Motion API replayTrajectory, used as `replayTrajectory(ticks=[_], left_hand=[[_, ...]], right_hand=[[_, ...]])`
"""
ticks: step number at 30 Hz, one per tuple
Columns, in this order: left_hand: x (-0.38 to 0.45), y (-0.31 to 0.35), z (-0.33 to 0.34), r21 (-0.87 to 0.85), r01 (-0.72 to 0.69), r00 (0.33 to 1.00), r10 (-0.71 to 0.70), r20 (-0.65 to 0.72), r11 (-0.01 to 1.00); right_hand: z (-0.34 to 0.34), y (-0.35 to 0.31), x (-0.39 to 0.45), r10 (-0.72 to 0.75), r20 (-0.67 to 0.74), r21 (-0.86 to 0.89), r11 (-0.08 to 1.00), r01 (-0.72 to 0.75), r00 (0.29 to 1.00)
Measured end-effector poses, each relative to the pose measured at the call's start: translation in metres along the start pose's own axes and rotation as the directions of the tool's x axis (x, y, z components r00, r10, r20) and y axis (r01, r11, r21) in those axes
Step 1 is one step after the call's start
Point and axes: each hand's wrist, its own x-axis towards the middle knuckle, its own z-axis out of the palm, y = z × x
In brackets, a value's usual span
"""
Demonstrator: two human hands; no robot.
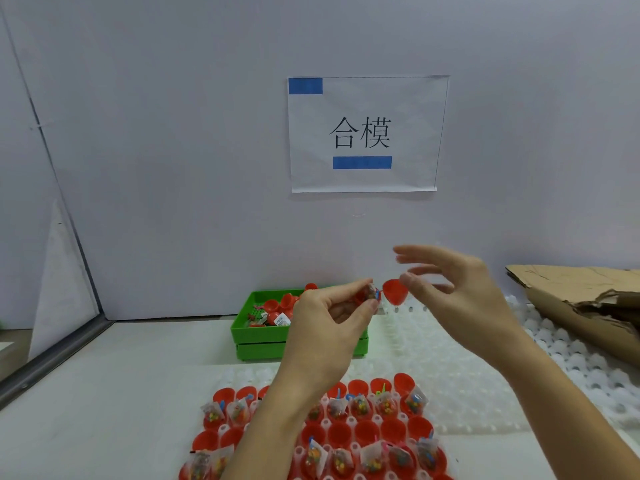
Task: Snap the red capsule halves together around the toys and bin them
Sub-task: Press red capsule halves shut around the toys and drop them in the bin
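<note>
Above the white desk (138, 393), a toy-filled red plastic capsule half (370, 295) is pinched in the left hand (329, 327) and an empty red half (394, 291) in the right hand (460, 299), close but unjoined; misalignment could trap the toy packet or spill it short of the green plastic bin (256, 336).

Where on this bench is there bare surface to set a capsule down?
Bare tabletop lies left of the green bin and the red tray, out to the metal rail. The right is crowded: white trays, cardboard. The hands block the middle.
</note>
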Motion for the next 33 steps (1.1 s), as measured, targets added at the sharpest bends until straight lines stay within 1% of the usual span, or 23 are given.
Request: replayTrajectory(ticks=[1, 2, 3, 4, 5, 7, 9, 13, 15, 17, 19, 21, 24, 26, 30, 33], left_hand=[[0.000, 0.000, 0.000, -0.015, -0.002, 1.000, 0.002, -0.003, 1.000], [0.000, 0.001, -0.001, -0.024, -0.004, 1.000, 0.004, -0.004, 1.000], [0.000, 0.001, -0.001, -0.027, -0.006, 1.000, 0.006, -0.004, 1.000], [0.000, 0.001, -0.001, -0.023, -0.007, 1.000, 0.007, -0.001, 1.000], [0.000, 0.001, -0.001, -0.014, -0.008, 1.000, 0.008, 0.005, 1.000], [0.000, 0.001, -0.002, 0.011, -0.009, 1.000, 0.009, 0.026, 1.000], [0.000, 0.001, -0.002, 0.054, -0.012, 0.998, 0.009, 0.059, 0.998], [-0.002, 0.003, -0.002, 0.158, -0.052, 0.993, 0.035, 0.109, 0.986], [-0.003, 0.004, -0.001, 0.204, -0.088, 0.991, 0.064, 0.121, 0.975], [-0.003, 0.006, 0.001, 0.274, -0.148, 0.985, 0.117, 0.128, 0.950], [-0.004, 0.007, 0.002, 0.351, -0.220, 0.974, 0.185, 0.130, 0.910], [-0.004, 0.009, 0.004, 0.395, -0.246, 0.969, 0.219, 0.114, 0.885], [-0.004, 0.009, 0.005, 0.368, -0.210, 0.976, 0.214, 0.030, 0.906], [-0.004, 0.009, 0.005, 0.343, -0.194, 0.978, 0.209, -0.007, 0.919], [-0.003, 0.010, 0.000, 0.187, -0.150, 0.989, 0.151, 0.008, 0.971], [-0.004, 0.013, -0.001, 0.136, -0.136, 0.990, 0.138, -0.001, 0.981]], right_hand=[[-0.004, 0.002, 0.000, 0.108, 0.081, 0.031, 0.993, -0.110, 0.991], [-0.006, 0.005, 0.000, 0.197, 0.192, 0.096, 0.971, -0.219, 0.961], [-0.009, 0.007, -0.001, 0.247, 0.304, 0.169, 0.937, -0.307, 0.920], [-0.010, 0.008, -0.002, 0.245, 0.381, 0.246, 0.903, -0.353, 0.891], [-0.011, 0.009, -0.002, 0.213, 0.408, 0.316, 0.879, -0.357, 0.888], [-0.013, 0.008, -0.001, 0.159, 0.358, 0.386, 0.872, -0.302, 0.920], [-0.015, 0.008, 0.000, 0.124, 0.294, 0.344, 0.911, -0.226, 0.948], [-0.020, 0.001, -0.001, 0.058, 0.271, 0.125, 0.988, -0.095, 0.961], [-0.021, -0.006, -0.002, 0.036, 0.260, -0.026, 0.999, -0.030, 0.965], [-0.019, -0.014, -0.003, -0.007, 0.261, -0.157, 0.986, 0.050, 0.965], [-0.016, -0.020, -0.005, -0.048, 0.257, -0.216, 0.971, 0.106, 0.965], [-0.013, -0.023, -0.005, -0.078, 0.255, -0.236, 0.961, 0.140, 0.964], [-0.009, -0.023, -0.006, -0.076, 0.266, -0.262, 0.954, 0.148, 0.961], [-0.008, -0.021, -0.005, -0.065, 0.254, -0.245, 0.961, 0.129, 0.965], [-0.007, -0.015, -0.002, -0.024, 0.203, -0.169, 0.984, 0.059, 0.979], [-0.004, -0.012, -0.002, -0.017, 0.181, -0.093, 0.995, 0.034, 0.983]])
